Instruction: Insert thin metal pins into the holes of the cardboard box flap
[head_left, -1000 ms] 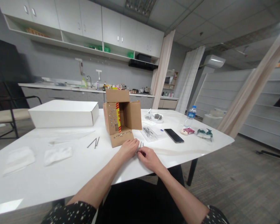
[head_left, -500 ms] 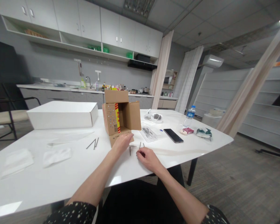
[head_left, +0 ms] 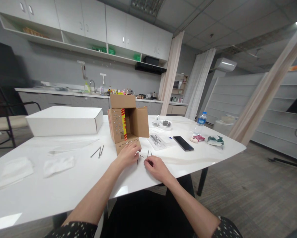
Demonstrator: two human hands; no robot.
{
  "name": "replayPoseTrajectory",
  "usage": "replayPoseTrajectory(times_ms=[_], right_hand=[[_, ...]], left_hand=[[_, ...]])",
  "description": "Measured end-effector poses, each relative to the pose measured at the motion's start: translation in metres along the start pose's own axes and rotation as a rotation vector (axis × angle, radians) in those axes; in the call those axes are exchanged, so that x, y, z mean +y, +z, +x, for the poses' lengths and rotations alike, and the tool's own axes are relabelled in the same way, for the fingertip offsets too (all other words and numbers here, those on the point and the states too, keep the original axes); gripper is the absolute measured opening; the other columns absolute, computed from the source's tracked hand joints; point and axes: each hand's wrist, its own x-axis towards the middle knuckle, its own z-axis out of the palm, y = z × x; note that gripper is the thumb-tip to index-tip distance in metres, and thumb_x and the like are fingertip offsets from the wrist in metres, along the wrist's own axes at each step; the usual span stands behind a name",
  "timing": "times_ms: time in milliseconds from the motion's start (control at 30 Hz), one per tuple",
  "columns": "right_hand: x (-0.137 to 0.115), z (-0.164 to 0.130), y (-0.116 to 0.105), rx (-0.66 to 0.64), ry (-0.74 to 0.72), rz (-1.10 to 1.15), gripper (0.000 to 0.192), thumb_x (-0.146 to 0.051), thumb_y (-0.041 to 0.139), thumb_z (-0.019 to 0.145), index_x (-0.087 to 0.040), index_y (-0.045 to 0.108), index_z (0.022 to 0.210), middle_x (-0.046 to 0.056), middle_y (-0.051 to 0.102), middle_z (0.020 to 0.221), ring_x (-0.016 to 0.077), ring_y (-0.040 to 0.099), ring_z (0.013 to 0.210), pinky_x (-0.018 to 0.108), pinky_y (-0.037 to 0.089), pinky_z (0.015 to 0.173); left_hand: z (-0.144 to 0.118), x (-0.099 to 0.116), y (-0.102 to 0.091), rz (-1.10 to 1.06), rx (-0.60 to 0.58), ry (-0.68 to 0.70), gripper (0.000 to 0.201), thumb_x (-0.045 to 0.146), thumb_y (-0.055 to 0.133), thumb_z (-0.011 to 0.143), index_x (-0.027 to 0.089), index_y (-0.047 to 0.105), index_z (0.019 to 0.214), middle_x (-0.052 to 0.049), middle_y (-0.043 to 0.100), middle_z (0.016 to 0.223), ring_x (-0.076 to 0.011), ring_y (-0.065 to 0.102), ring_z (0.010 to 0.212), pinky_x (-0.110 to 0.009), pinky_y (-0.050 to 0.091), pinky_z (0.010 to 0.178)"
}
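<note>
Head view, table level. Left hand (head_left: 128,154) lies palm down on the white table (head_left: 64,185), at the front edge of the lower flap of the cardboard box (head_left: 127,124), which lies on its side with its opening toward the person. Fingertips of this hand reach the loose nails (head_left: 148,154) scattered just in front of the box; whether a nail is pinched under the fingers cannot be told, as the hand covers them. Right hand (head_left: 156,167) rests on the table just beside the same nails, fingers curled inward; its grip also cannot be told.

Rows of small round heads show on the box's left flap and bottom flap, seemingly nails pushed through the cardboard. Judgement: the step in hand is picking a nail off the table to set into the box. The next move calls for a fine pinch on one thin shaft lying flat, then turning its point toward the cardboard.

Two more nails (head_left: 98,151) lie well apart to the left. A white box (head_left: 64,120), a phone (head_left: 183,143) and a water bottle (head_left: 200,121) stand farther off.
</note>
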Motion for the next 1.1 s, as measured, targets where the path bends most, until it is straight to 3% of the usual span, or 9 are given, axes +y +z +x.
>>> replayPoseTrajectory(times_ms=[200, 333, 533, 633, 833, 933, 1100], right_hand=[[0.003, -0.001, 0.002, 0.005, 0.005, 0.000, 0.016, -0.017, 0.054, 0.086, -0.018, 0.070, 0.082, 0.003, 0.068, 0.078, 0.0150, 0.058, 0.071, 0.024, 0.041, 0.068], [0.003, -0.001, 0.002, 0.004, -0.001, -0.005, 0.017, -0.016, 0.054, 0.086, -0.018, 0.070, 0.082, 0.003, 0.068, 0.078, 0.0149, 0.058, 0.070, 0.024, 0.041, 0.067], [0.003, 0.001, 0.003, 0.001, -0.005, -0.007, 0.016, -0.016, 0.054, 0.086, -0.018, 0.070, 0.081, 0.003, 0.068, 0.078, 0.0150, 0.058, 0.070, 0.024, 0.041, 0.067], [0.002, 0.001, 0.002, 0.001, -0.003, -0.004, 0.016, -0.016, 0.054, 0.086, -0.017, 0.070, 0.081, 0.003, 0.068, 0.077, 0.0150, 0.058, 0.069, 0.024, 0.041, 0.066], [0.000, 0.000, 0.000, 0.003, 0.003, 0.017, 0.016, -0.016, 0.054, 0.086, -0.018, 0.069, 0.080, 0.003, 0.068, 0.077, 0.0151, 0.058, 0.070, 0.024, 0.041, 0.066], [0.000, 0.000, 0.000, 0.003, 0.000, 0.015, 0.016, -0.016, 0.053, 0.086, -0.018, 0.069, 0.080, 0.003, 0.068, 0.078, 0.0152, 0.058, 0.070, 0.025, 0.041, 0.067], [-0.002, -0.001, -0.002, -0.005, 0.012, 0.011, 0.016, -0.017, 0.053, 0.086, -0.018, 0.068, 0.079, 0.003, 0.068, 0.078, 0.0152, 0.058, 0.071, 0.024, 0.040, 0.067]], left_hand=[[0.003, 0.002, 0.010, -0.025, -0.094, -0.042, 0.019, 0.029, 0.051, 0.088, 0.021, 0.064, 0.099, -0.010, 0.060, 0.105, -0.0268, 0.054, 0.106, -0.043, 0.042, 0.093], [0.008, 0.010, 0.011, -0.004, -0.151, -0.099, 0.020, 0.027, 0.047, 0.091, 0.019, 0.063, 0.100, -0.011, 0.059, 0.108, -0.0277, 0.053, 0.108, -0.043, 0.042, 0.093], [0.015, 0.011, 0.018, 0.140, -0.170, -0.050, 0.025, 0.016, 0.039, 0.093, 0.012, 0.060, 0.104, -0.017, 0.059, 0.113, -0.0280, 0.052, 0.110, -0.041, 0.039, 0.091], [0.017, 0.010, 0.019, 0.170, -0.118, -0.051, 0.026, 0.013, 0.035, 0.093, 0.011, 0.058, 0.106, -0.016, 0.061, 0.111, -0.0263, 0.052, 0.107, -0.040, 0.037, 0.092], [0.022, -0.004, 0.007, 0.103, 0.063, -0.146, 0.027, 0.026, 0.033, 0.098, 0.016, 0.058, 0.102, -0.012, 0.065, 0.104, -0.0255, 0.056, 0.103, -0.040, 0.036, 0.092], [0.021, -0.021, -0.002, 0.060, 0.135, -0.221, 0.027, 0.030, 0.036, 0.097, 0.017, 0.060, 0.099, -0.011, 0.065, 0.104, -0.0259, 0.057, 0.104, -0.039, 0.040, 0.090], [0.014, -0.056, -0.011, -0.082, 0.279, -0.233, 0.026, 0.029, 0.041, 0.093, 0.017, 0.064, 0.096, -0.010, 0.066, 0.099, -0.0231, 0.059, 0.097, -0.036, 0.044, 0.090]])
